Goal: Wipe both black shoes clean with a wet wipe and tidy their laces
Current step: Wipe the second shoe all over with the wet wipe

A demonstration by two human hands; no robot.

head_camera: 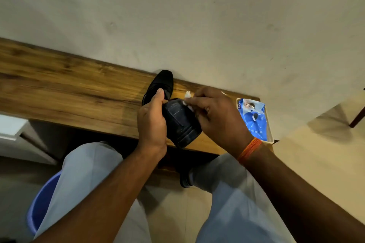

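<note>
Both forearms reach forward from the person's lap toward the counter (59, 77). Left hand (152, 122) grips the held shoe (180, 124), fingers curled round its side and thumb laid along its upper edge. This shoe is turned sole-up, heel end toward the camera, raised just above the counter's near edge. Right hand (215, 116) pinches a white wet wipe (187, 98) and presses it against the far end of the sole. An orange thread band (249, 150) sits on the right wrist.

Second shoe (161, 85) rests on the counter just beyond the held shoe, toe pointing toward the wall. Right of the held shoe, a blue wipe packet (253, 118) lies in a pale tray (270, 124). A blue bucket (42, 203) stands on the floor, left of the legs.

Step in hand, judged: wiping the sole of the first shoe. The laces are not visible. The next move likely calls for drawing the wipe along the sole while the left hand steadies the shoe, then turning it upright to reach the upper.
</note>
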